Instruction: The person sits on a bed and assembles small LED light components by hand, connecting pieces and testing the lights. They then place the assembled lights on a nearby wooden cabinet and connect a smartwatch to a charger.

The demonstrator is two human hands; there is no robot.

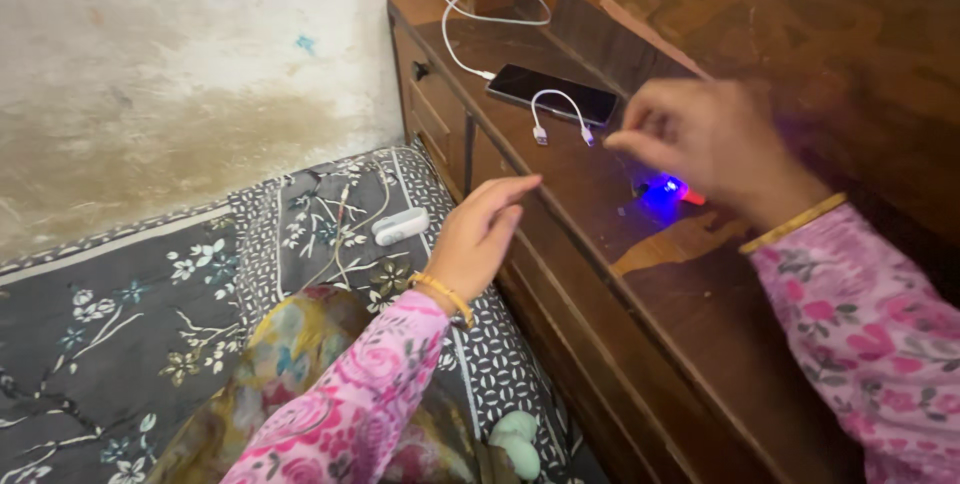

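Head view: right hand (715, 144) fingers pinched, empty, above blue-lit gadget (664, 189); left hand (480, 234) fingers loosely open, empty.

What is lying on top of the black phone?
A short white cable loops across the phone; a longer white cable plugs into its end. Whatever lies beneath the phone is hidden.

A dark wooden headboard shelf (640, 274) is carrying a black phone (553, 94), a short white cable (560, 112) lying partly across it, a long white charging cable (478, 19) and a small glowing blue device (662, 190). Beside it, the bed (130, 324) with its floral grey cover is bearing a white case (400, 226).
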